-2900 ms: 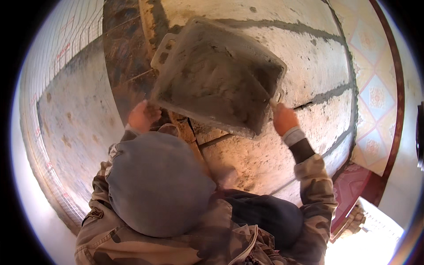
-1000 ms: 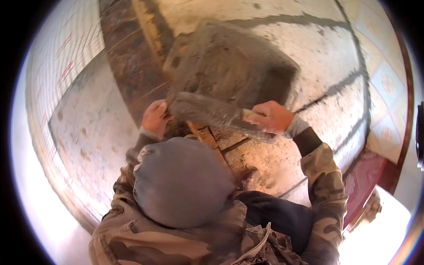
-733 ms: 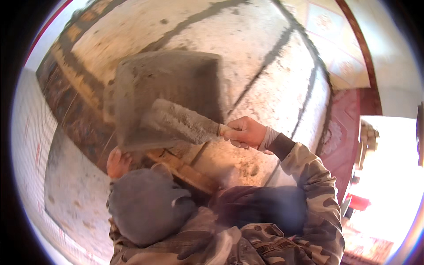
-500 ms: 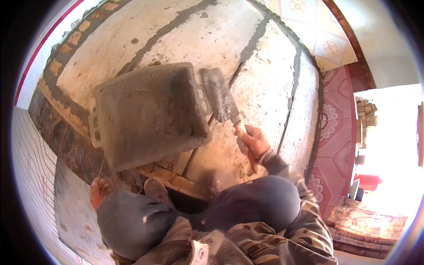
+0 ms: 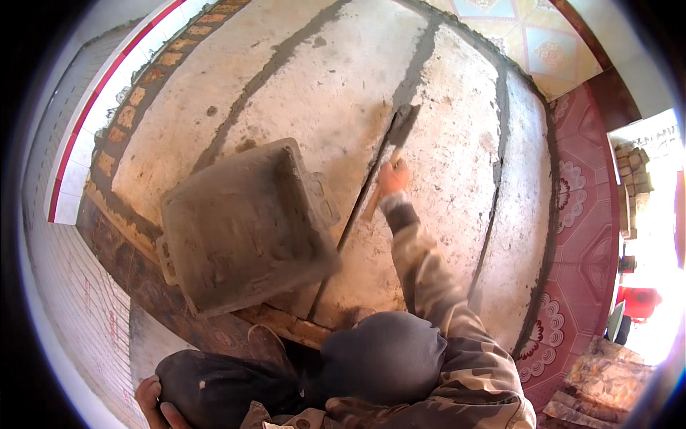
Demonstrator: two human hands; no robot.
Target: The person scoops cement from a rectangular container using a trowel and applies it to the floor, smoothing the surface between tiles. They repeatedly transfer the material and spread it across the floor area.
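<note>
My right hand (image 5: 392, 179) is stretched forward and shut on the wooden handle of a trowel (image 5: 400, 129). The trowel's dark blade lies on a dark mortar-filled groove (image 5: 421, 50) in the pale cement surface (image 5: 321, 93). A square grey mortar tray (image 5: 243, 225), smeared with cement, rests to the left of that arm, with no hand on it. My left hand (image 5: 153, 402) sits low at the bottom left, resting on my dark trouser knee with nothing in it. A grey cap (image 5: 386, 357) and a camouflage sleeve (image 5: 429, 286) fill the lower middle.
Several dark grooves cross the cement surface. A band of brown tiles (image 5: 114, 143) and a white tiled wall with a red stripe (image 5: 78, 143) lie on the left. Dark red patterned tiles (image 5: 579, 214) border the right, and pale patterned tiles (image 5: 529, 36) the top right. A bright opening (image 5: 650, 250) is far right.
Both hands held the tray up, the right one scraping it with the trowel. Now the tray lies down, my left hand is back at my knee and my right hand reaches forward with the trowel.
</note>
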